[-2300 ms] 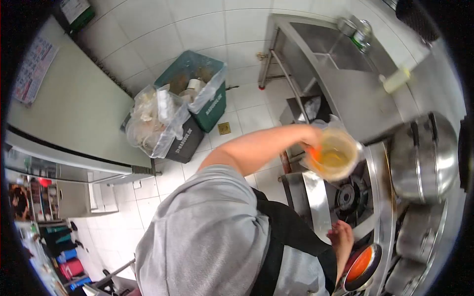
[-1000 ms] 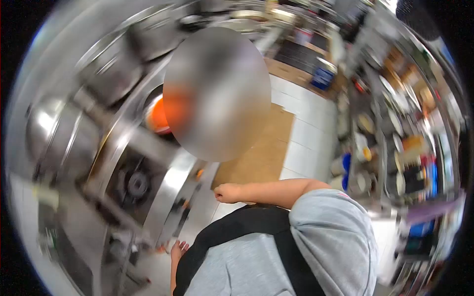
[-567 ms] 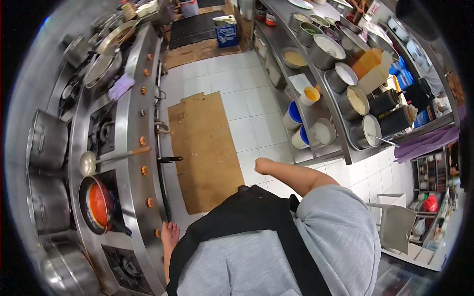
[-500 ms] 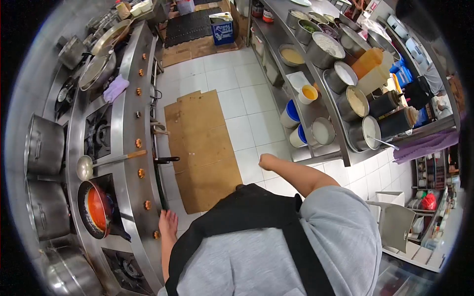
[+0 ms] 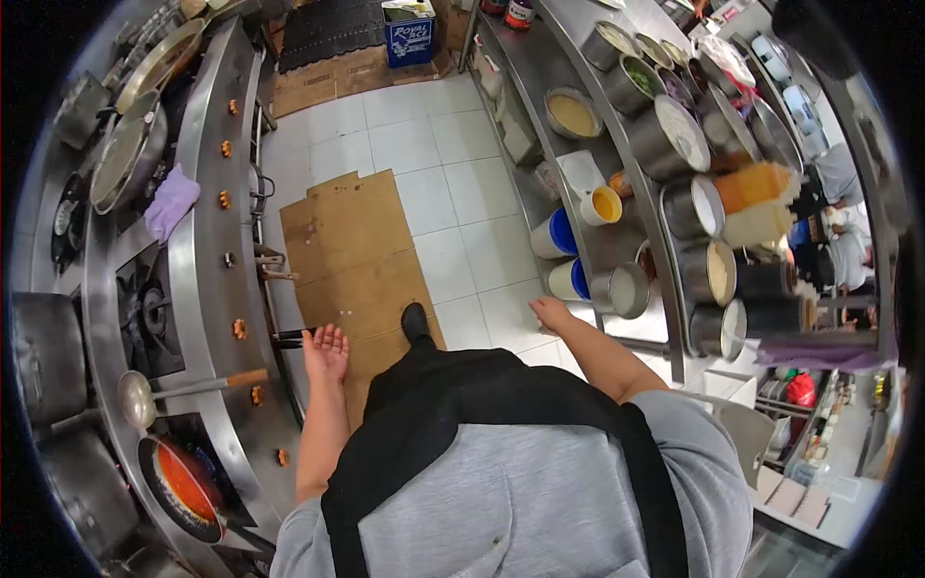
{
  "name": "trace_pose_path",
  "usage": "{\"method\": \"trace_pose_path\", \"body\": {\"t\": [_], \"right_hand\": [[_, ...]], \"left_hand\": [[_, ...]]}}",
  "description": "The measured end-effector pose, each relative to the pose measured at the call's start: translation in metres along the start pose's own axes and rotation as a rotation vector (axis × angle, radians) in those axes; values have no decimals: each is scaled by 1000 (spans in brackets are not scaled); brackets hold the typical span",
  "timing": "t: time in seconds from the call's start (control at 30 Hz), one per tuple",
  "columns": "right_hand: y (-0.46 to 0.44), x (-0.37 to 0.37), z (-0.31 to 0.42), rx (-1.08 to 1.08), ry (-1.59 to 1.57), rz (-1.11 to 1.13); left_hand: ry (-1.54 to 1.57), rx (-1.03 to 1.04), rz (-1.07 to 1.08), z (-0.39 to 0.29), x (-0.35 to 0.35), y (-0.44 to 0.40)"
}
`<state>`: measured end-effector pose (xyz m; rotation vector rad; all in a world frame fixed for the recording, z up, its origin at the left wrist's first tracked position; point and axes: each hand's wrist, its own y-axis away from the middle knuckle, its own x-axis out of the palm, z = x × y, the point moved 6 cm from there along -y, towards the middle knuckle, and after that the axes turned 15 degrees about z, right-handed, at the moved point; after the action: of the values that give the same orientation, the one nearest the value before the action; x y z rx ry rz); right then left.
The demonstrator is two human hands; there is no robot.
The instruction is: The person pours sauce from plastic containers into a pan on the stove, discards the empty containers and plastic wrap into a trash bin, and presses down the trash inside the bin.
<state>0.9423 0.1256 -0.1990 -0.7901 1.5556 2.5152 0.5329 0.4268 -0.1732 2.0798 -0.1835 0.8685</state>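
My left hand is open and empty, palm up with fingers spread, beside the stove's front edge and near a dark handle that sticks out there. On the other side, my right hand hangs over the floor tiles, loosely relaxed and holding nothing visible. It is nearest to the lower shelf with a metal pot of pale liquid. On the stove to my left, a frying pan holds red-orange sauce over a blue flame. A ladle with a wooden-ended handle lies just beyond it.
The steel stove runs along the left, with a purple cloth on it. At the right, a steel shelf holds several pots and a yellow-filled tub. Cardboard covers part of the tiled floor. A blue tin stands ahead.
My body has moved forward along the aisle, and a shoe now shows on the cardboard. My left hand has swung forward with its palm turned up. My right hand has loosened from a fist.
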Motion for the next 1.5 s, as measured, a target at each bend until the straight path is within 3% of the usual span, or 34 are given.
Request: {"method": "trace_pose_path", "body": {"t": [0.03,0.1,0.13,0.17,0.33,0.43,0.5,0.57,0.63,0.67,0.73,0.8,0.87,0.93,1.0,1.2,1.37,1.4,1.5], "right_hand": [[-8,-12,-3,16,20,6],[-20,-42,-17,-31,-180,-239],[-39,-58,-31,48,-40,-270],[-75,-64,-63,-73,-300,-359],[-97,-113,-20,-41,-699,-370],[-155,-112,-15,3,-509,-227],[-199,-104,-12,36,-74,-201],[-241,-96,-17,64,-197,-131],[-278,-112,-19,81,-91,-342],[-315,-117,-43,90,-143,-340],[-316,-146,-24,150,-412,-458],[-380,-171,-84,148,-203,-634],[-396,-207,-93,197,-101,-746],[-416,-240,-102,20,248,-972],[-408,-269,-74,328,-14,-702],[-491,-317,-147,350,-217,-647],[-527,-307,-186,561,-280,-257],[-505,-305,-149,562,-213,-381],[-618,-342,-312,630,547,-186]], "left_hand": [[21,-11,-10,-4,0,-16],[32,15,28,-10,2,-44],[-1,16,-27,-11,7,-50],[2,-3,-46,-7,3,-59],[-70,-13,-176,5,-23,-89],[-48,16,-245,18,-43,-97],[-37,33,-287,36,-61,-96],[-60,85,-343,46,-80,-91],[-60,88,-430,63,-111,-84],[-55,91,-500,72,-127,-80],[-146,58,-588,88,-161,-70],[-220,21,-682,103,-184,-63],[-356,-48,-797,109,-207,-57],[-445,-121,-852,111,-233,-59],[-546,-173,-853,108,-248,-68],[-790,-292,-829,84,-249,-102],[-829,-403,-797,82,-227,-123],[-832,-405,-804,83,-227,-124],[-790,-451,-725,100,-221,-138]]}}
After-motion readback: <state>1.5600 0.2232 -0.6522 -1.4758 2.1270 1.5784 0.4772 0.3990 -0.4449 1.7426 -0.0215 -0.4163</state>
